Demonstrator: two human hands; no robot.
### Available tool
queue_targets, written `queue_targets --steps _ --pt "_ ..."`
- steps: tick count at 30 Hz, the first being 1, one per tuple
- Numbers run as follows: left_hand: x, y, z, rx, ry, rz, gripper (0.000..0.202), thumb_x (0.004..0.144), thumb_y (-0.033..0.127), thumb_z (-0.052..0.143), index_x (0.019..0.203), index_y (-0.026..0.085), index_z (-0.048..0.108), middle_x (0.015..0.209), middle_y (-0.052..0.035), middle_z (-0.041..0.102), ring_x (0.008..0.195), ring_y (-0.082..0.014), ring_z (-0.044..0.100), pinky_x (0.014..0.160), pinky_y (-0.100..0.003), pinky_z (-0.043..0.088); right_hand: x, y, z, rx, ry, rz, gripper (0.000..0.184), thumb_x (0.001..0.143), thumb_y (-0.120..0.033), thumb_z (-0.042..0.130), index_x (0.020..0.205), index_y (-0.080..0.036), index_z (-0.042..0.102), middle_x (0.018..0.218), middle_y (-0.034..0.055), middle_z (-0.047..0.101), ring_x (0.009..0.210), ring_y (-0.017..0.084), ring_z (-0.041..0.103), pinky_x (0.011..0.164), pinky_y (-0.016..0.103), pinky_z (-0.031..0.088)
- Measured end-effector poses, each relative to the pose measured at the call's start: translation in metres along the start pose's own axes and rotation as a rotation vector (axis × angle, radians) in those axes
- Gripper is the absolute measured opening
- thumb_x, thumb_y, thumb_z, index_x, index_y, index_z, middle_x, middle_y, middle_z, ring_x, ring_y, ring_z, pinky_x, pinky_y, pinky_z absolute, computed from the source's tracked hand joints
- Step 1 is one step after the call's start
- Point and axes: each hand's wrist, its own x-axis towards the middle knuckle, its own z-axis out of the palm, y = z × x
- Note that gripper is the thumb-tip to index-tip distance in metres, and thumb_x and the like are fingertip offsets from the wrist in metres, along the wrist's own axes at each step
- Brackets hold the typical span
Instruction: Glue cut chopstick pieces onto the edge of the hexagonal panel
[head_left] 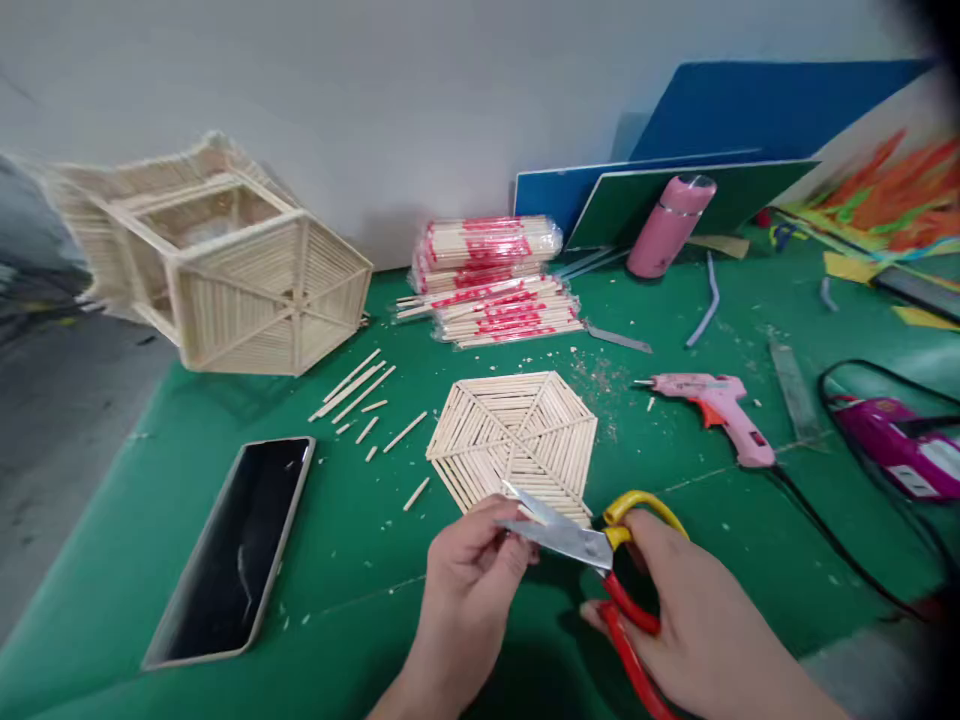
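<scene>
My right hand [682,600] grips a pair of scissors [574,540] by its red and yellow handles, with the blades parted and pointing left. Between the blades shows the pale end of a thin wooden stick [529,514], which my left hand [476,575] pinches; the fingers cover most of it. Just beyond both hands, a hexagon-like panel of wooden sticks [514,437] lies flat on the green table. Its near edge is partly hidden by my left hand and the scissors. Several loose stick pieces [405,431] of mixed lengths are scattered left of the panel.
A stick-built lantern-like frame [247,300] rests at the back left, with a phone [232,550] nearer. Wrapped stick bundles [495,285] and a pink bottle [671,228] stand behind. On the right are a pink glue gun [716,405], its cord, and a magenta device [900,445].
</scene>
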Motion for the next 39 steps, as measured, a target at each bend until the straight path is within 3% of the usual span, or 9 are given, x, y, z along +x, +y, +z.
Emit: queue_targets --steps 10,18,30,36,39 --pt "0.003 0.008 0.004 0.103 0.020 0.028 0.014 0.076 0.013 0.054 0.064 0.014 0.062 0.063 -0.0001 0.053 0.059 -0.0091 0.049 0.053 -0.016 0.041 -0.003 0.003 -0.001 0.022 -0.023 -0.024 0.031 0.074 -0.046 0.053 0.088 -0.023 0.038 0.077 0.0029 0.062 0.068 0.022 0.060 0.055 0.032 0.045" --pt "0.000 0.012 -0.001 0.276 -0.045 0.129 0.016 0.078 0.011 0.051 0.068 0.016 0.062 0.069 -0.0015 0.057 0.064 -0.0111 0.052 0.059 -0.019 0.042 -0.003 0.006 0.001 0.000 0.019 -0.065 0.030 0.074 -0.044 0.054 0.087 -0.023 0.037 0.075 0.0019 0.062 0.066 0.021 0.062 0.052 0.031 0.046" --pt "0.004 0.013 -0.004 0.328 -0.090 0.213 0.017 0.078 0.009 0.050 0.069 0.017 0.061 0.067 -0.0008 0.056 0.062 -0.0100 0.052 0.057 -0.018 0.042 -0.005 0.006 0.003 0.084 -0.007 -0.063 0.023 0.076 -0.039 0.052 0.086 -0.023 0.038 0.076 0.0012 0.063 0.066 0.019 0.061 0.054 0.029 0.046" --pt "0.003 0.015 -0.003 0.347 -0.079 0.173 0.018 0.078 0.010 0.050 0.067 0.017 0.062 0.069 -0.0017 0.057 0.066 -0.0112 0.054 0.061 -0.019 0.042 -0.004 0.007 0.006 0.104 -0.037 -0.057 0.020 0.079 -0.039 0.049 0.084 -0.023 0.037 0.070 0.0005 0.063 0.060 0.018 0.059 0.051 0.028 0.044" --pt "0.003 0.013 0.000 0.242 -0.093 0.044 0.016 0.078 0.014 0.052 0.066 0.016 0.063 0.066 -0.0019 0.056 0.064 -0.0113 0.053 0.059 -0.019 0.041 -0.004 0.006 0.005 0.174 -0.017 0.033 0.021 0.078 -0.040 0.049 0.079 -0.023 0.037 0.064 -0.0011 0.061 0.055 0.016 0.058 0.049 0.026 0.044"
